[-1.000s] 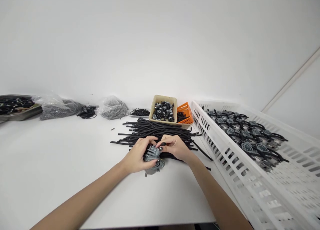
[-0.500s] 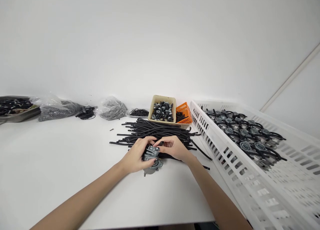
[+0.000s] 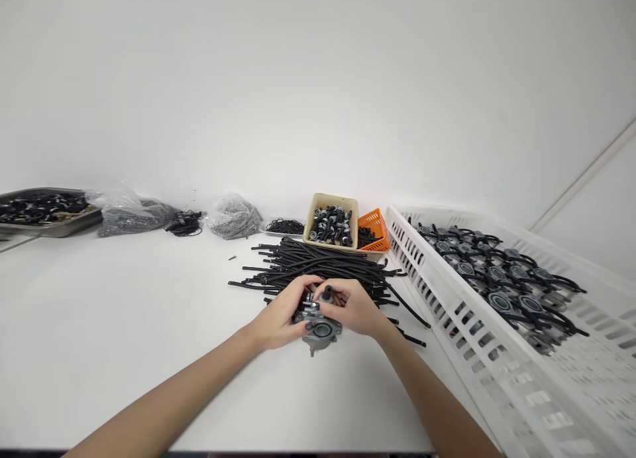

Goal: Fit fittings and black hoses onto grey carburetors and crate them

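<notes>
A grey metal carburetor (image 3: pixel 322 332) is held up over the near part of the table, its round bore facing me. My left hand (image 3: pixel 281 317) is closed around its left side, thumb in front and fingers behind. On top of the carburetor stands a small cap (image 3: pixel 326 295) with a black rubber stem and a grey base. My right hand (image 3: pixel 355 307) pinches this cap between thumb and fingers. The fingertips behind the carburetor are partly hidden. Just beyond both hands lies a pile of black rubber hoses (image 3: pixel 318 262).
Behind the hoses are a beige bin (image 3: pixel 307 236) of similar caps and an orange basket (image 3: pixel 378 226). A white crate (image 3: pixel 447 292) with rows of carburetors stands right. Along the wall lie bagged parts (image 3: pixel 233 216), black rings (image 3: pixel 285 226) and a metal tray (image 3: pixel 74 226).
The carburetor has turned so its bore faces me more, and the cap now stands upright on top under my right fingers. The whole view has shifted slightly.
</notes>
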### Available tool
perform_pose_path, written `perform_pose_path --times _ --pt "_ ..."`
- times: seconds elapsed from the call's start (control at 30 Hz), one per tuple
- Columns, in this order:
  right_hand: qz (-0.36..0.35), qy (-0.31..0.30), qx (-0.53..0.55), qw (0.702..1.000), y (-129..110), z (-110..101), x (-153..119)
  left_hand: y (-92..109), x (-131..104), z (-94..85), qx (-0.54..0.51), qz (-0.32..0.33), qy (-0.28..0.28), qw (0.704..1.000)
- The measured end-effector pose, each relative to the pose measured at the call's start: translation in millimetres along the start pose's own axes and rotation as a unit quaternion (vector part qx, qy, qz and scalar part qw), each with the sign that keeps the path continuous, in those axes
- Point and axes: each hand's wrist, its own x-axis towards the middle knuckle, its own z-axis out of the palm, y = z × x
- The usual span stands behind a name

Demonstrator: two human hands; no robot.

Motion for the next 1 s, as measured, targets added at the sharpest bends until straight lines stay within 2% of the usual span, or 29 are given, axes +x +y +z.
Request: perform_pose_path --times 0.1,0.2,0.33,0.43,0.57,0.63,0.73,0.83,0.9,1.0 --pt "-0.018 0.03 0.088 0.996 -2.7 -2.5 -0.9 7.6 0.1 6.9 -0.082 -0.003 0.032 0.996" --pt "-0.042 0.034 0.139 0.989 -5.3 -3.5 -0.7 13.1 0.6 16.9 -0.211 -0.034 0.065 0.975" --pt "-0.064 0.008 0.142 0.988 -6.4 -2.7 0.3 10.9 2.0 27.9 -0.373 -0.071 0.06 0.923" --pt "-0.06 -0.003 0.134 0.989 -4.7 -1.9 1.9 8.2 1.6 33.4 -0.464 -0.127 0.054 0.875" --pt "-0.033 0.008 0.105 0.994 1.0 -7.8 5.0 10.1 0.0 39.1 -0.517 -0.199 0.108 0.825" --pt "-0.043 0.038 0.072 0.996 5.6 -14.2 6.6 11.3 0.0 39.7 -0.529 -0.212 0.14 0.81" --pt "-0.044 0.14 -0.017 0.989 15.2 -23.2 8.6 10.3 0.7 36.4 -0.551 -0.208 0.158 0.792" --pt "-0.032 0.225 -0.184 0.956 27.8 -25.9 10.2 6.8 0.1 31.6 -0.544 -0.214 0.14 0.799" --pt "-0.049 0.224 -0.292 0.928 36.5 -24.1 10.9 5.4 -0.9 30.2 -0.518 -0.216 0.134 0.817" --pt "-0.069 0.183 -0.395 0.898 47.1 -19.5 11.5 7.6 -1.6 31.5 -0.488 -0.21 0.127 0.838"
